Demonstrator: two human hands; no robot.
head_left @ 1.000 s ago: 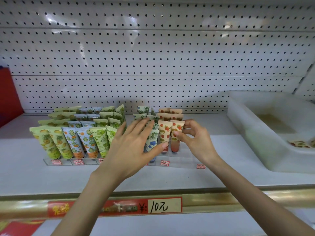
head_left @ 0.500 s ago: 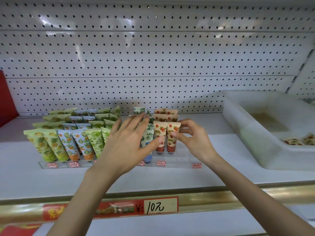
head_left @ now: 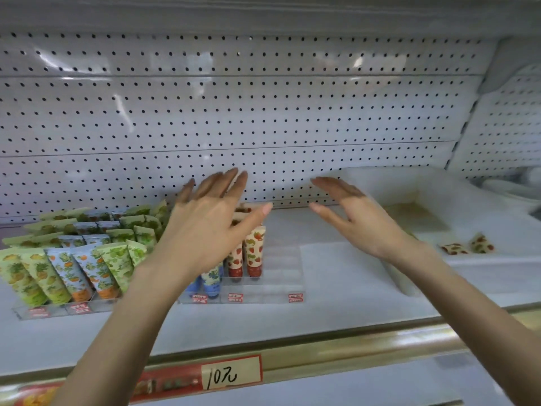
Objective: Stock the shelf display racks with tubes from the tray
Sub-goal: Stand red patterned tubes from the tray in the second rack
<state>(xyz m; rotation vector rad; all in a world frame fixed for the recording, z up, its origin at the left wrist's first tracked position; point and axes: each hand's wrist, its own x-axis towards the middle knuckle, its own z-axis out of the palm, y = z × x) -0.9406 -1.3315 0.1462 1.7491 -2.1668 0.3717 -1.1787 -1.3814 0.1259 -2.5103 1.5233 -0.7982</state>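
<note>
Two clear display racks stand on the white shelf. The left rack holds several green and blue fruit-print tubes. The right rack holds blue tubes and strawberry tubes, with bare slots at its right side. My left hand hovers with spread fingers above the right rack and hides part of it. My right hand is lifted with straight fingers between the rack and the white tray. Neither hand holds anything. Two strawberry tubes lie in the tray.
A white pegboard wall backs the shelf. A gold rail with a red and white "10" price tag runs along the shelf's front edge. Another pegboard panel closes the right side.
My right hand let go of the strawberry tube in the rack and lifted away to the right. My left hand rose off the tubes, its fingers spread. The view tilted upward.
</note>
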